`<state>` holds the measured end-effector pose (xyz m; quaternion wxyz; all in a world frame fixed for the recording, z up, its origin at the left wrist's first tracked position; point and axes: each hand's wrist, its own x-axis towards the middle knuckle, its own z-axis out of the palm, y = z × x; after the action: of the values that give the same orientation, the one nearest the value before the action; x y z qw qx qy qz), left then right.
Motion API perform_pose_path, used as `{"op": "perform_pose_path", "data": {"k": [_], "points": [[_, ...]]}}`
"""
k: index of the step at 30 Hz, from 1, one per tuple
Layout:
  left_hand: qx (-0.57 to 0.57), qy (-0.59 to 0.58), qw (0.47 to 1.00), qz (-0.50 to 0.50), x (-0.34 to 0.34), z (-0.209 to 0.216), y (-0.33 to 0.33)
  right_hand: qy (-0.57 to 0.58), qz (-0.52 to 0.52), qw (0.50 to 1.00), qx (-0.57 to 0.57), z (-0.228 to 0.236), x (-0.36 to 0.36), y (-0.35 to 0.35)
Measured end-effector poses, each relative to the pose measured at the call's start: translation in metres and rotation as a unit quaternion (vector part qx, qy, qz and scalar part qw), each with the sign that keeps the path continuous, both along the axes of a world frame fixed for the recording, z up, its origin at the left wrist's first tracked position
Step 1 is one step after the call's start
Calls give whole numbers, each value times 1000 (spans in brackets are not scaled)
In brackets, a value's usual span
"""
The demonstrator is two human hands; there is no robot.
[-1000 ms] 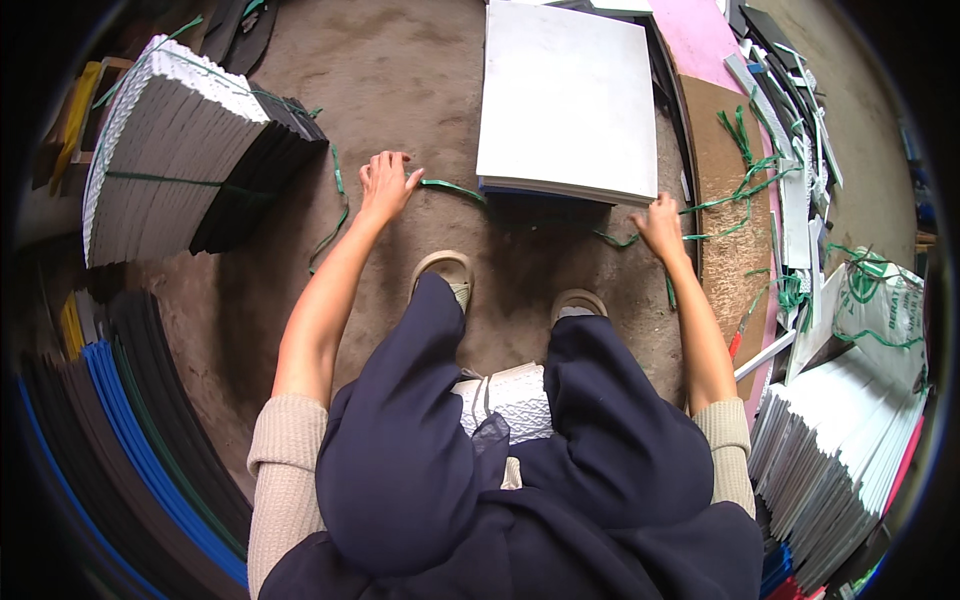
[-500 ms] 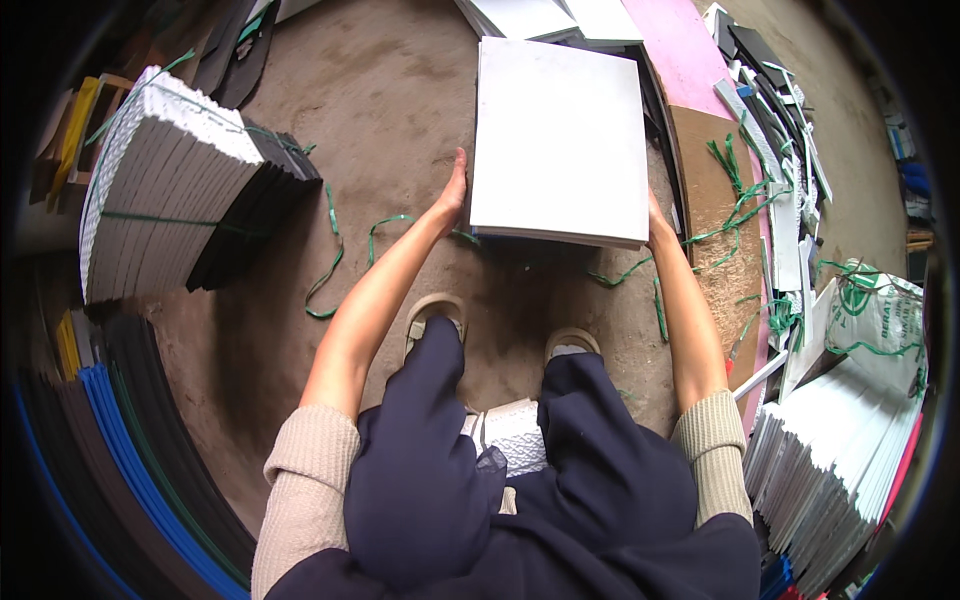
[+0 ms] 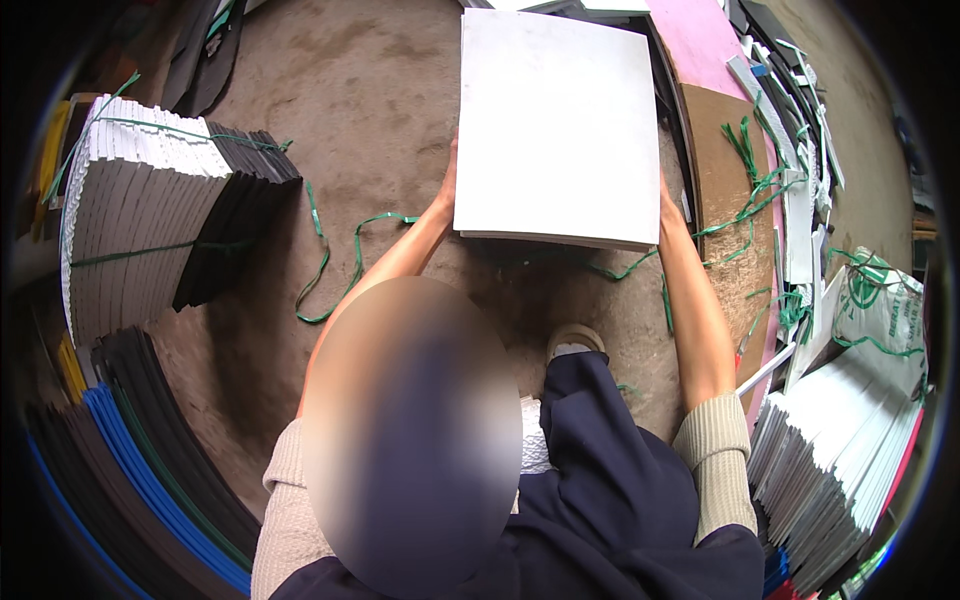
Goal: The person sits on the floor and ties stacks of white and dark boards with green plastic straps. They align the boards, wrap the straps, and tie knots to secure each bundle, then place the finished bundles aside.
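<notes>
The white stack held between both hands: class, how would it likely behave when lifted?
The white stack probably stays stiff: its edges look straight. Likely heavy: left hand and right hand both grip its sides. Unbound sheets might slide.

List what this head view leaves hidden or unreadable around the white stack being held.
- Left hand: its fingers are hidden under the white sheet stack.
- Right hand: only its edge shows beside the stack; grip unseen.
- Stack's far edge: cut off by the picture's top.
- Lap and left shoe: covered by a blurred patch.
- Green strap: its run beneath the stack is hidden.
</notes>
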<state>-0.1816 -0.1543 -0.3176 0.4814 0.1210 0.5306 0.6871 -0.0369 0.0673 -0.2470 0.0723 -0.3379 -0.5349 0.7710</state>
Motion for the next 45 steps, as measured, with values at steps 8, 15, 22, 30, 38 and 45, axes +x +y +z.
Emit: {"op": "perform_pose_path", "data": {"k": [8, 15, 22, 30, 38, 45], "points": [[-1, 13, 1000, -5, 15, 51, -28, 42, -5, 999, -11, 39, 18, -21], [25, -3, 1000, 19, 27, 92, -91, 50, 49, 997, 18, 61, 33, -69], [42, 16, 998, 37, 40, 42, -133, 44, 68, 996, -23, 4, 39, -109], [-22, -48, 998, 47, 42, -2, -147, -70, 67, 993, -70, -45, 53, -94], [-87, -43, 993, 69, 3, 44, -138, -258, 324, 664, 623, -69, 99, -74], [-101, -44, 994, 28, 16, 65, -128, -206, 349, 672, 620, -82, 79, -55]]}}
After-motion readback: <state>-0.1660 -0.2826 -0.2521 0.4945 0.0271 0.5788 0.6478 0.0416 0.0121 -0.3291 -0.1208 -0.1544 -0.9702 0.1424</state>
